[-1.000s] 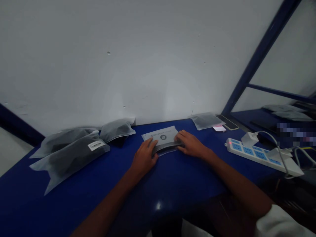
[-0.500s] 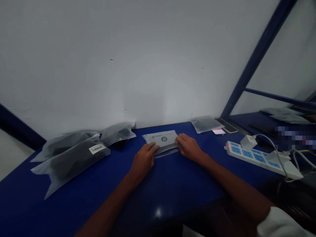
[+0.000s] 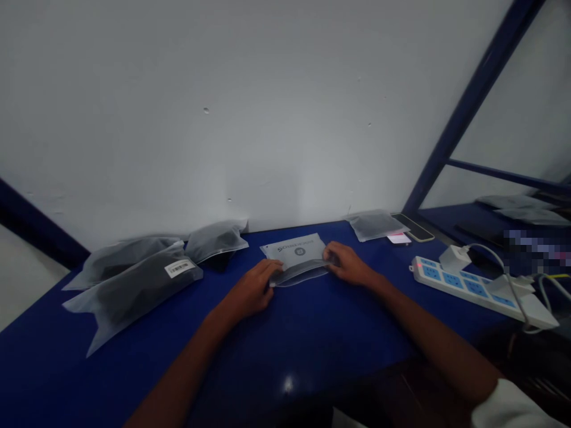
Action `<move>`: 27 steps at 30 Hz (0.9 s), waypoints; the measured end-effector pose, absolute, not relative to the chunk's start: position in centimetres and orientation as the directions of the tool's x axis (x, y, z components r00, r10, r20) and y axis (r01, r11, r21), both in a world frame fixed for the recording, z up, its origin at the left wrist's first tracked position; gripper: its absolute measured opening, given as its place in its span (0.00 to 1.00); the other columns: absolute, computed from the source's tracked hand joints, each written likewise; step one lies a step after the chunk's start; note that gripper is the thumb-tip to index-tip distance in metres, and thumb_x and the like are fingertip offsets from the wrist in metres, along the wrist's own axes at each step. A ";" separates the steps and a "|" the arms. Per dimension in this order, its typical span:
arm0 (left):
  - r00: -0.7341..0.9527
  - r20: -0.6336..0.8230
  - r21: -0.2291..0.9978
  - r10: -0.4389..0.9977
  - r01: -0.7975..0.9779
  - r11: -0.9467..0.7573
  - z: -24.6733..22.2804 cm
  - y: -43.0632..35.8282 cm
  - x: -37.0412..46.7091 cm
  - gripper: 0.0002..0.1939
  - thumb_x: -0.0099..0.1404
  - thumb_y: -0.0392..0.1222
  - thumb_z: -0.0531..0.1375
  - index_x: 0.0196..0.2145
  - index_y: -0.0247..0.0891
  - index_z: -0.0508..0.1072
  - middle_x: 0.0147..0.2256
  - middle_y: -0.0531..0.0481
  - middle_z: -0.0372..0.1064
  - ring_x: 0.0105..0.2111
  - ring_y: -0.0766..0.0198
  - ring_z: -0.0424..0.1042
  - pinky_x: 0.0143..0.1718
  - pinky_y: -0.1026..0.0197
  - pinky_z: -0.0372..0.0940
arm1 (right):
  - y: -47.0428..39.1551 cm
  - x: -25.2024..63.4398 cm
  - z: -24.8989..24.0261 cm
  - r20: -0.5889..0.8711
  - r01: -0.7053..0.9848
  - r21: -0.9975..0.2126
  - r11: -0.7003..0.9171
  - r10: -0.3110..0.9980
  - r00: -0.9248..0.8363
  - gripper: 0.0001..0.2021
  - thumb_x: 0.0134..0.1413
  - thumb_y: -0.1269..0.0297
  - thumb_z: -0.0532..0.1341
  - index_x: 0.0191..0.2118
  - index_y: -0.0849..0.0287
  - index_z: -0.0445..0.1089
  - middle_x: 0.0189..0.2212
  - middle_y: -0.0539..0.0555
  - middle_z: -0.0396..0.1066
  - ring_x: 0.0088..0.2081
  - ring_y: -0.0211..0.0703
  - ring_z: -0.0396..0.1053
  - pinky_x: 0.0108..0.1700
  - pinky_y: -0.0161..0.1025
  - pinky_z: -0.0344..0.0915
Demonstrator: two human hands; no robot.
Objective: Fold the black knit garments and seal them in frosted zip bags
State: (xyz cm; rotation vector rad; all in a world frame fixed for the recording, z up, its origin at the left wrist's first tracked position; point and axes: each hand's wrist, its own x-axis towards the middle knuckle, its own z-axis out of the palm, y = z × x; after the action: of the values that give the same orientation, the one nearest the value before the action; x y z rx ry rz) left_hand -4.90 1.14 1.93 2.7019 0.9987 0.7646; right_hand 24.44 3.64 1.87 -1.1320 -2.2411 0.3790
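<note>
A frosted plastic zip bag (image 3: pixel 297 251) with dark printed lettering and a round logo lies on the blue table (image 3: pixel 285 339). Its mouth faces me, and the two layers part there in a narrow gap. My left hand (image 3: pixel 253 286) is closed on the near left corner, thumb and fingers pinching the edge. At the right edge, my right hand (image 3: pixel 345 263) grips the bag with curled fingers. What the bag contains, if anything, I cannot make out.
To the left lie a filled frosted bag (image 3: pixel 147 294) with a barcode label (image 3: pixel 179 268) and other bags (image 3: pixel 218 238). A flat bag (image 3: pixel 375 224), a phone (image 3: pixel 414 227) and a white power strip (image 3: pixel 482 291) with plugged-in chargers are on the right. A wall (image 3: pixel 285 119) stands behind.
My left hand has slid from the bag's printed face to its near left corner. The mouth of the bag gapes wider, and the view has shifted slightly.
</note>
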 end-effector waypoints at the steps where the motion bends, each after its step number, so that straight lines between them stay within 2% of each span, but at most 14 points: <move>1: 0.649 0.428 0.306 0.629 0.551 -0.776 1.9 1.2 -4.9 0.18 0.55 0.25 0.53 0.42 0.37 0.67 0.49 0.43 0.67 0.50 0.59 0.68 0.51 0.54 0.66 | 3.7 24.4 1.8 0.392 0.630 -0.496 0.597 0.802 -0.450 0.09 0.44 0.79 0.57 0.31 0.58 0.61 0.30 0.49 0.63 0.32 0.39 0.61 0.35 0.35 0.57; 4: 0.659 0.490 0.248 0.571 0.522 -0.816 1.9 1.4 -4.8 0.08 0.60 0.28 0.53 0.33 0.37 0.68 0.40 0.46 0.70 0.41 0.62 0.71 0.42 0.60 0.68 | 4.0 24.3 1.2 0.444 0.667 -0.472 0.577 0.809 -0.386 0.11 0.41 0.82 0.54 0.28 0.58 0.60 0.27 0.49 0.62 0.30 0.39 0.61 0.35 0.35 0.57; 8: 0.685 0.544 0.125 0.484 0.505 -0.854 2.1 1.0 -4.3 0.07 0.64 0.31 0.54 0.32 0.37 0.71 0.35 0.48 0.71 0.36 0.65 0.70 0.34 0.65 0.66 | 3.4 23.6 1.3 0.562 0.767 -0.332 0.549 0.768 -0.306 0.10 0.44 0.79 0.56 0.33 0.58 0.64 0.31 0.54 0.65 0.37 0.46 0.62 0.39 0.42 0.60; 11: 0.689 0.546 0.056 0.476 0.537 -0.842 2.2 0.5 -3.4 0.09 0.65 0.32 0.52 0.30 0.36 0.70 0.33 0.48 0.70 0.34 0.65 0.70 0.32 0.65 0.65 | 1.6 21.8 1.9 0.657 0.769 -0.179 0.613 0.657 -0.370 0.11 0.48 0.72 0.61 0.41 0.58 0.67 0.40 0.58 0.67 0.43 0.52 0.61 0.44 0.48 0.60; 14: 0.663 0.568 0.039 0.487 0.570 -0.821 1.9 0.1 -2.4 0.10 0.66 0.31 0.51 0.30 0.36 0.70 0.32 0.48 0.70 0.34 0.64 0.69 0.33 0.64 0.66 | -0.4 19.5 2.0 0.694 0.651 -0.043 0.758 0.491 -0.527 0.12 0.53 0.64 0.62 0.44 0.58 0.69 0.37 0.56 0.68 0.39 0.47 0.62 0.41 0.45 0.62; 18: 0.649 0.605 0.032 0.462 0.560 -0.828 1.6 -0.4 -1.4 0.11 0.65 0.29 0.50 0.30 0.35 0.70 0.32 0.48 0.70 0.33 0.64 0.68 0.33 0.65 0.66 | -1.4 17.9 1.3 0.749 0.607 0.114 0.786 0.334 -0.573 0.04 0.56 0.69 0.59 0.33 0.60 0.71 0.26 0.53 0.67 0.32 0.42 0.62 0.33 0.39 0.60; 22: 0.633 0.616 0.051 0.468 0.561 -0.826 1.5 -0.7 -1.1 0.11 0.65 0.29 0.50 0.29 0.36 0.70 0.30 0.48 0.70 0.33 0.65 0.68 0.32 0.65 0.65 | -1.2 17.8 1.0 0.753 0.604 0.175 0.778 0.289 -0.591 0.11 0.57 0.71 0.58 0.24 0.60 0.68 0.22 0.51 0.64 0.28 0.39 0.59 0.29 0.37 0.56; 27: 0.631 0.634 0.058 0.447 0.537 -0.841 2.3 -0.3 -1.5 0.12 0.64 0.27 0.50 0.28 0.36 0.69 0.29 0.49 0.70 0.31 0.65 0.67 0.32 0.64 0.63 | 0.3 18.9 1.4 0.745 0.630 0.249 0.736 0.271 -0.610 0.13 0.56 0.71 0.58 0.20 0.59 0.65 0.20 0.50 0.62 0.27 0.38 0.57 0.28 0.37 0.52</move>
State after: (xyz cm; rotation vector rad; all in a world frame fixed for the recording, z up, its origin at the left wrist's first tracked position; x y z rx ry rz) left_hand -1.49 -0.26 2.30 2.9596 0.8976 1.0883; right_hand 18.89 0.31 1.43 -0.6761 -2.2241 -0.6522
